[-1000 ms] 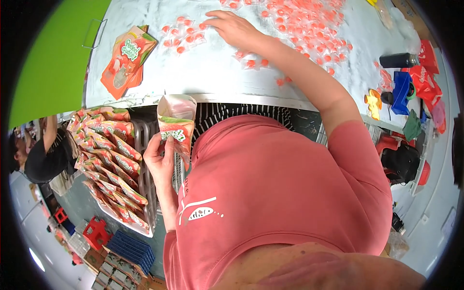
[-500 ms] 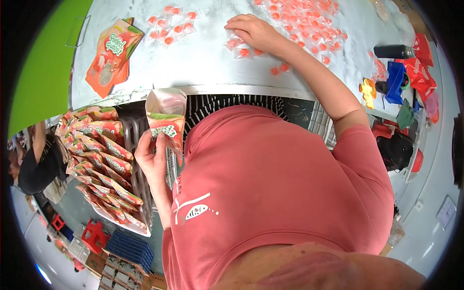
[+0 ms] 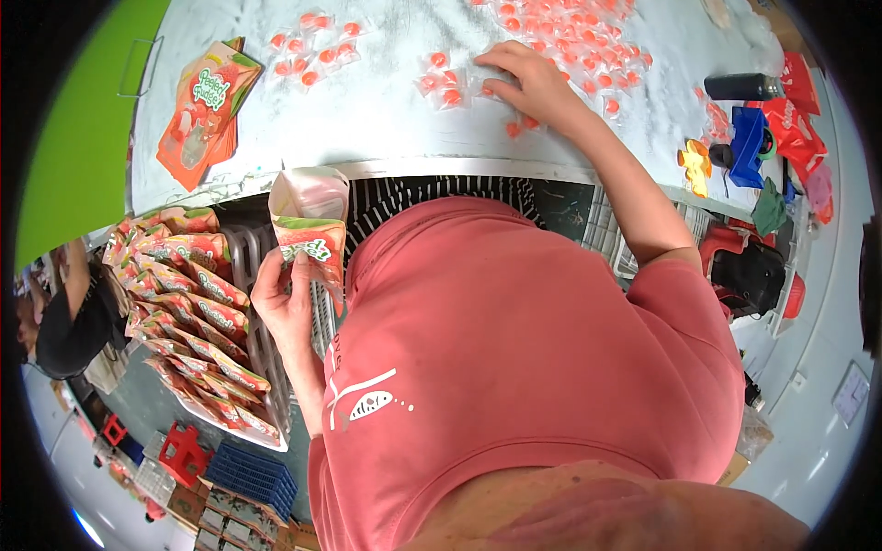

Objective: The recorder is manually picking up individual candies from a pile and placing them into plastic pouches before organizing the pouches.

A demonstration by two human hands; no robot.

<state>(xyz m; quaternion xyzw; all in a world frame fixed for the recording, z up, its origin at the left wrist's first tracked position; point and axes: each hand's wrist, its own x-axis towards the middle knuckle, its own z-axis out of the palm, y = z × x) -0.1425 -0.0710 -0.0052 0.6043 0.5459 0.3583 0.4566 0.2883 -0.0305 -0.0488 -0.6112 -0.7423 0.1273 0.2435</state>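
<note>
Pinched in my left hand [image 3: 283, 292] is a red and green candy pouch [image 3: 310, 241], held upright below the table's front edge with its top gaping. My right hand [image 3: 536, 87] rests on the white table [image 3: 386, 129] with its thumb and fingers apart. Just left of its fingertips lies a small cluster of clear-wrapped red candies [image 3: 450, 95]. A large heap of the same candies [image 3: 588, 41] spreads beyond that hand, and another small candy group [image 3: 308, 78] lies farther left. Whatever is under my right palm is hidden.
Flat pouches [image 3: 197, 119] lie stacked at the table's left. Below them, a white crate [image 3: 266, 367] holds rows of filled pouches [image 3: 207, 308]. A black bottle [image 3: 742, 87], blue holder [image 3: 749, 147] and yellow item [image 3: 695, 167] stand at right. Another person [image 3: 78, 317] is at far left.
My right hand has slid right, away from the small middle cluster, uncovering its candies. My left hand keeps the pouch in nearly the same place.
</note>
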